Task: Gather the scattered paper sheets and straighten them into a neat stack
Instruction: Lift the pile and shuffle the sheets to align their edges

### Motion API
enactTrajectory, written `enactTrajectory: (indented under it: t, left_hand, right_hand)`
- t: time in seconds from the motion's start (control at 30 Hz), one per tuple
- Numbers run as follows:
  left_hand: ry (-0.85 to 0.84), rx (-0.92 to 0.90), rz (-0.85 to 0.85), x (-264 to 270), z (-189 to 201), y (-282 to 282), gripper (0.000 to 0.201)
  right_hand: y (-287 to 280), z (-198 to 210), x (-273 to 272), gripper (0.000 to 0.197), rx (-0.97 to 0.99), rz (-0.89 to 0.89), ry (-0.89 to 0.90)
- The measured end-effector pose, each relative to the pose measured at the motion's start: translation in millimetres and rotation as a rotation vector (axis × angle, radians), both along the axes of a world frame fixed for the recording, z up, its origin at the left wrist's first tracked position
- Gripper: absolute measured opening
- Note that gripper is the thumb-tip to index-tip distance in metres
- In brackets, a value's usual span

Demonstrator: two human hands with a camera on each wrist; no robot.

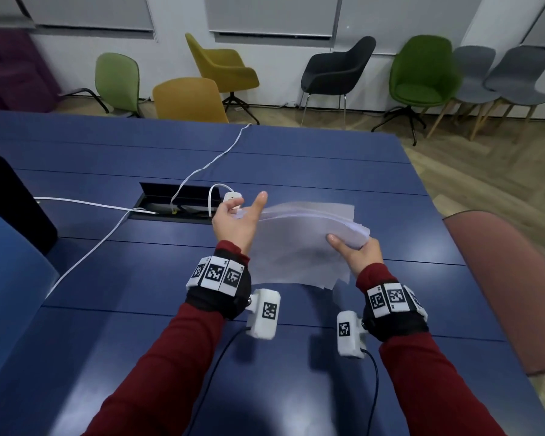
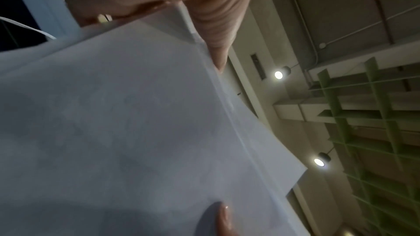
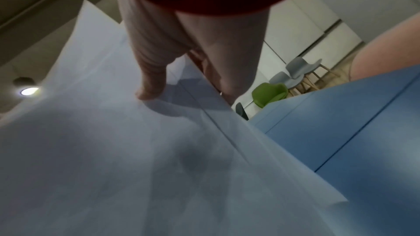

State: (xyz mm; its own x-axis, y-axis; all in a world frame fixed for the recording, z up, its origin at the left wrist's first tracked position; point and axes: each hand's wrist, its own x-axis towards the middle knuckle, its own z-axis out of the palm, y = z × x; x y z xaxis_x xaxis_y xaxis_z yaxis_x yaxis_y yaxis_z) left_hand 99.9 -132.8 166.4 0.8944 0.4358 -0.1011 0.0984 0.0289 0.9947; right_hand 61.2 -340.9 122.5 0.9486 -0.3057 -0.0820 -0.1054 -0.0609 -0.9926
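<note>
A: Where's my paper stack [image 1: 299,243]?

B: Centre frame, lifted above the blue table [image 1: 139,309]. My right hand [image 1: 357,253] pinches its right edge; my left hand [image 1: 238,220], fingers spread, flat against its left edge.

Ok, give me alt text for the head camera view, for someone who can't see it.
Two hands hold a loose, uneven bundle of white paper sheets above a blue table: the right hand grips its right edge, the open left hand steadies the left. White cables run to a table hatch; coloured chairs line the far wall.
</note>
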Motion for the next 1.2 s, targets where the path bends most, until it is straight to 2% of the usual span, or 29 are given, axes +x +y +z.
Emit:
enactTrajectory:
  t: [0.13,0.2,0.27,0.37,0.43,0.5,0.6,0.73,0.83,0.93,1.03,1.2]
  left_hand:
    - [-0.126,-0.008,-0.067,-9,1,-2,0.057]
    - [-0.188,-0.04,-0.095,-14,-2,1,0.058]
    - [-0.24,-0.126,-0.101,-19,-8,7,0.051]
    - [-0.29,-0.2,-0.079,-32,-20,8,0.053]
    - [-0.264,-0.202,-0.115,-36,-27,7,0.057]
    - [-0.195,-0.129,-0.192,-36,-33,4,0.054]
    - [-0.133,0.029,-0.248,-32,-35,3,0.05]
    - [-0.31,0.098,-0.285,-25,-16,2,0.042]
    - [-0.4,0.143,-0.26,-25,-9,6,0.033]
    - [-0.254,0.103,-0.301,-27,-28,6,0.031]
    - [-0.114,0.02,-0.297,-28,-44,0,0.038]
    - [-0.164,-0.066,-0.282,-23,-42,-4,0.018]
  right_hand:
    - [5,14,2,0.016,0.061,-0.111,-0.124]
    - [4,26,3,0.011,0.075,-0.09,-0.155]
    - [2,30,2,0.013,0.087,-0.04,-0.161]
    - [1,15,-6,0.007,0.105,-0.077,-0.117]
    - [1,2,-13,0.02,0.15,-0.138,-0.095]
    - [2,-5,-16,0.025,0.15,-0.139,-0.074]
    - [4,3,-15,0.022,0.116,-0.154,-0.118]
    - [0,33,-14,0.009,0.059,-0.195,-0.26]
    - [-2,36,-17,0.009,0.053,-0.213,-0.292]
    - [5,22,-21,0.006,0.012,-0.222,-0.204]
    - [16,13,-21,0.015,0.035,-0.272,-0.174]
    - [22,25,-8,0.016,0.087,-0.348,-0.209]
